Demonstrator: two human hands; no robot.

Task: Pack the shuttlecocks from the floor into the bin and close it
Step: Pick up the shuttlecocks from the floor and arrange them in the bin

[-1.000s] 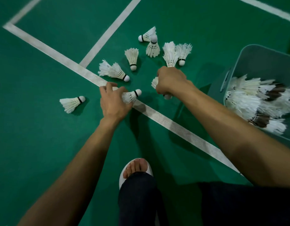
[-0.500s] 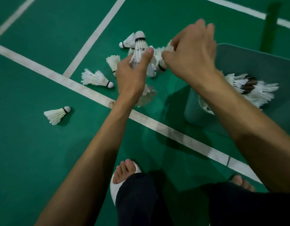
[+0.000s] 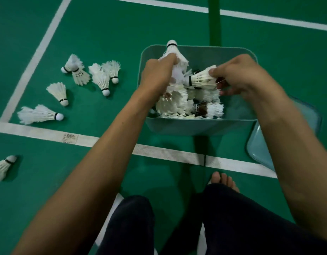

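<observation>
A pale teal bin [image 3: 197,126] stands open on the green court floor, with a heap of white shuttlecocks [image 3: 179,103] inside. My left hand [image 3: 158,74] is over the bin's left side, gripping a shuttlecock [image 3: 174,52] whose cork points up. My right hand [image 3: 240,74] is over the bin's right side, pinching the feathers of another shuttlecock [image 3: 201,78] that lies sideways. Several white shuttlecocks [image 3: 100,78] lie on the floor left of the bin, and one more shuttlecock [image 3: 2,167] lies at the left edge.
The bin's teal lid [image 3: 260,144] lies on the floor to the right, partly hidden by my right forearm. White court lines [image 3: 48,136] cross the floor. My dark trouser legs and a bare foot [image 3: 223,181] are below the bin.
Both hands have lifted from the floor and moved right, carrying shuttlecocks over the bin. The view has shifted so the bin is now central.
</observation>
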